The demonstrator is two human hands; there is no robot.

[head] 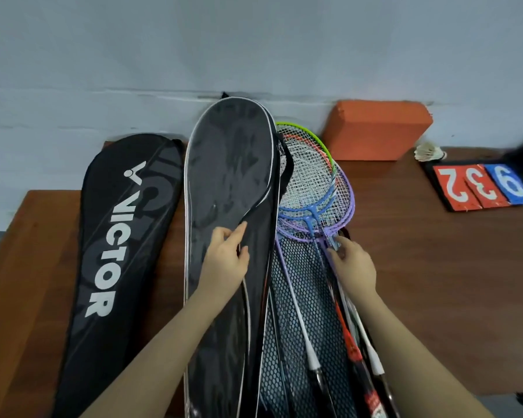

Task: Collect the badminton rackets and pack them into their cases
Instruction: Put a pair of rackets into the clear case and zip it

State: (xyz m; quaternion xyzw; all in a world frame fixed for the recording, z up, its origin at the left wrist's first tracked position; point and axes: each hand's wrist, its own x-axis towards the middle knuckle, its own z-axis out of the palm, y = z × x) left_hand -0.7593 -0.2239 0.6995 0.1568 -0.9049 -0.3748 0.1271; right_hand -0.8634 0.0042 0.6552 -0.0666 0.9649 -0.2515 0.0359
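Note:
A grey-black racket case (227,176) lies open in the middle of the wooden table (435,267), its mesh-lined inside (293,297) showing. My left hand (227,254) pinches the edge of its raised top flap. Several rackets (314,188) with green, orange, blue and purple frames lie stacked in the case, heads toward the wall. My right hand (352,263) grips their thin shafts just below the heads. A second black case (118,251) marked VICTOR lies closed to the left.
An orange foam block (375,131) leans against the grey wall behind the rackets. A white shuttlecock (429,152) and a flip scoreboard (480,185) with red and blue number cards sit at the back right.

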